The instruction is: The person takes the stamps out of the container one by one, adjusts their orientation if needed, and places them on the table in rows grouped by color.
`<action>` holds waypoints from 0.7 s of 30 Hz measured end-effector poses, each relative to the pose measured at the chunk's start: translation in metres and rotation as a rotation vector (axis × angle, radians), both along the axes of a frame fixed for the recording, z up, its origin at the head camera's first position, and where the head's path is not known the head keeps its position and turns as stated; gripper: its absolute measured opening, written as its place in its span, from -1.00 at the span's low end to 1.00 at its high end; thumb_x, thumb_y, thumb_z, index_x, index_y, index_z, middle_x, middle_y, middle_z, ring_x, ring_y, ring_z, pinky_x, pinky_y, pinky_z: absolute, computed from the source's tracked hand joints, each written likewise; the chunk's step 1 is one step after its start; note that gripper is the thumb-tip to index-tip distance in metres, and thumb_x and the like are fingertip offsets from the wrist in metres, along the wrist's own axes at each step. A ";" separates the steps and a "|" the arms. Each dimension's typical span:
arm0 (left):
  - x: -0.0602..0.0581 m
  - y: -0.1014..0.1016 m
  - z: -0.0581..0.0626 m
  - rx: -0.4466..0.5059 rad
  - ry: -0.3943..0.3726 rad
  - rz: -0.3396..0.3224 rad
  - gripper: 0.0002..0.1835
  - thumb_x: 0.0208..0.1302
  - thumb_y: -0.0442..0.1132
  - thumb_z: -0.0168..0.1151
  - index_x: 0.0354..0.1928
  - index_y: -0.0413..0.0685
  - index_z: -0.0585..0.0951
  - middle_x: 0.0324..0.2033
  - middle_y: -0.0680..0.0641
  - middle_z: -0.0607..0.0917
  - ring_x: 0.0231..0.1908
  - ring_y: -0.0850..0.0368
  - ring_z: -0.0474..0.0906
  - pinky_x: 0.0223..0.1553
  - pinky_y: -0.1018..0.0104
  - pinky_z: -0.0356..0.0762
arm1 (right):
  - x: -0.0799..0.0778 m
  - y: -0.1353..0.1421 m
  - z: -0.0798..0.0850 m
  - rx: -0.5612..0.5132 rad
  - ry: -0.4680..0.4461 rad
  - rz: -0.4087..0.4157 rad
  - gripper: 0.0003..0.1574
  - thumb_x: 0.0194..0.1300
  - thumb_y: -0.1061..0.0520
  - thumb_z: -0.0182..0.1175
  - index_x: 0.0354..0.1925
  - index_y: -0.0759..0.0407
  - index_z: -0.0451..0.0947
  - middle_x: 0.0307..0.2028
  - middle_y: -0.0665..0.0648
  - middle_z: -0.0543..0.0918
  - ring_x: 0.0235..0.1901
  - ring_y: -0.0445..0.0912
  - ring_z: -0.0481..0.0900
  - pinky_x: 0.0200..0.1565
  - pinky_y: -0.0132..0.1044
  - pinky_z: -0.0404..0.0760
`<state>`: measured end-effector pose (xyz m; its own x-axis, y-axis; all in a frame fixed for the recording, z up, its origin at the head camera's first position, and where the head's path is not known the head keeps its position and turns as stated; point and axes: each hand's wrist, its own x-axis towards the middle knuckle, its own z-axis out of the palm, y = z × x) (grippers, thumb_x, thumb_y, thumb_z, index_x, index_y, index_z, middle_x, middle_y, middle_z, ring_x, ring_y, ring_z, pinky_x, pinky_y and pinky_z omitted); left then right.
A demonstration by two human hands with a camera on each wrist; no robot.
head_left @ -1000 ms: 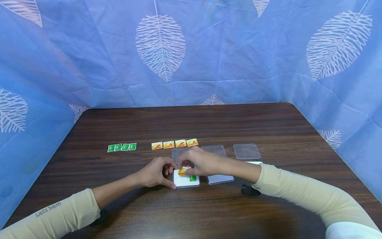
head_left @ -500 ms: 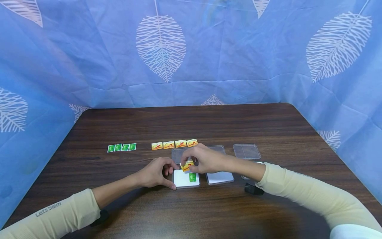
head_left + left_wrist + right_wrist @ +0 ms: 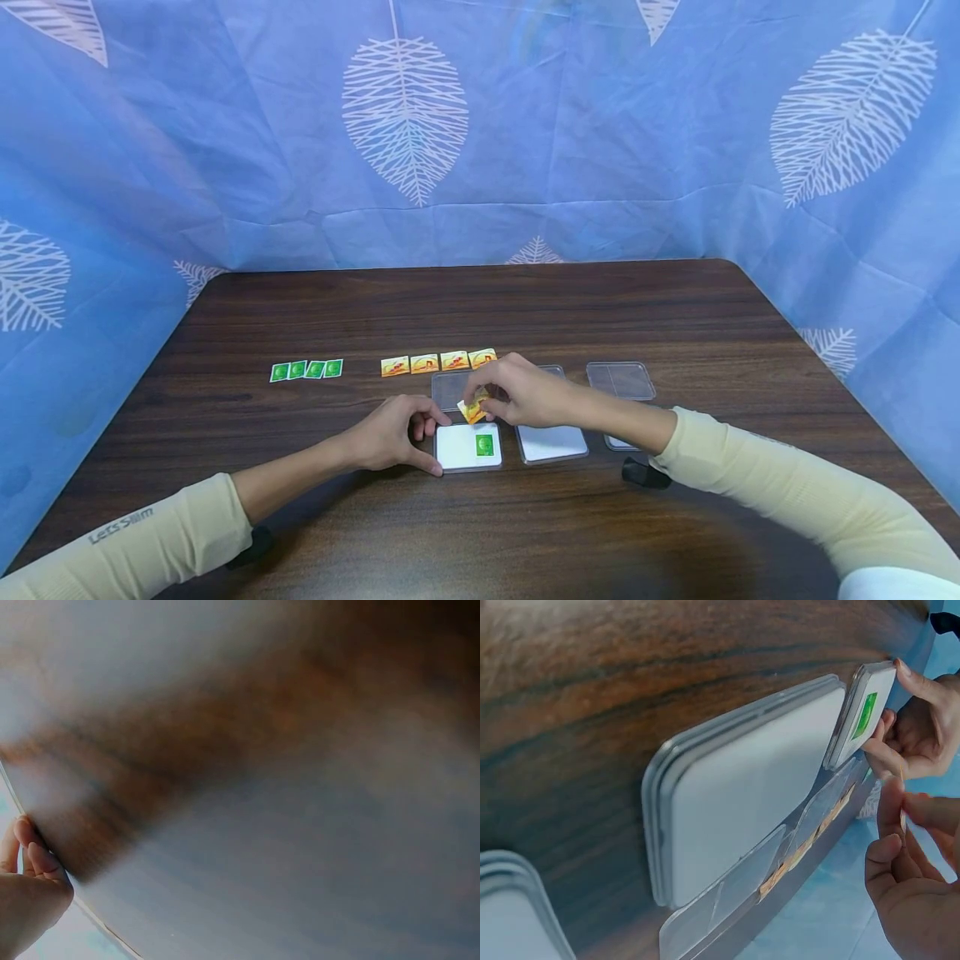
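Note:
My left hand (image 3: 396, 432) holds the left side of a shallow clear case with a white inside (image 3: 454, 452), thumb at the near corner and fingers at the far one. A small green stamp (image 3: 484, 445) lies on the white, right of its middle. Above the case's far edge, my right hand (image 3: 531, 397) pinches an orange-and-yellow stamp (image 3: 472, 412) between thumb and fingers, tilted and clear of the white. In the right wrist view, only a thin edge of that stamp shows between the fingertips. The left wrist view is mostly blurred.
Farther back lie a row of green stamps (image 3: 307, 370) and a row of orange stamps (image 3: 438, 362). Two more white-filled cases stand to the right, the middle one (image 3: 552, 444) nearest. Clear lids lie behind the cases, the rightmost lid (image 3: 621, 381) fully visible.
My right hand has moved up and to the right with the orange-and-yellow stamp, from over the white inside to beyond the case's far edge. The stamp has tilted. My left hand stays put.

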<state>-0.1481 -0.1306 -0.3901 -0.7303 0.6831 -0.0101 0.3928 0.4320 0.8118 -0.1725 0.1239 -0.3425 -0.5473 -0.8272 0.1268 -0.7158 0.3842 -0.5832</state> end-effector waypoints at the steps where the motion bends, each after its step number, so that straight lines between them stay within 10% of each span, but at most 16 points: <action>1: 0.000 0.000 0.000 0.001 -0.001 0.000 -0.53 -0.05 -0.35 0.69 -0.06 -0.29 0.70 -0.43 0.04 0.52 -0.43 0.24 0.37 -0.37 0.41 0.39 | -0.001 0.000 0.000 -0.002 0.009 -0.010 -0.82 0.34 0.43 0.28 -0.21 0.20 0.67 -0.40 0.00 0.68 -0.55 -0.34 0.40 -0.45 -0.42 0.44; 21: 0.000 -0.001 -0.001 0.015 -0.006 0.000 -0.53 -0.06 -0.37 0.69 -0.07 -0.29 0.70 -0.43 0.04 0.52 -0.43 0.24 0.37 -0.34 0.40 0.41 | -0.023 0.023 0.001 0.019 -0.019 -0.143 -0.69 0.17 0.40 0.43 -0.07 0.28 0.74 -0.47 -0.04 0.64 -0.58 -0.30 0.38 -0.48 -0.42 0.43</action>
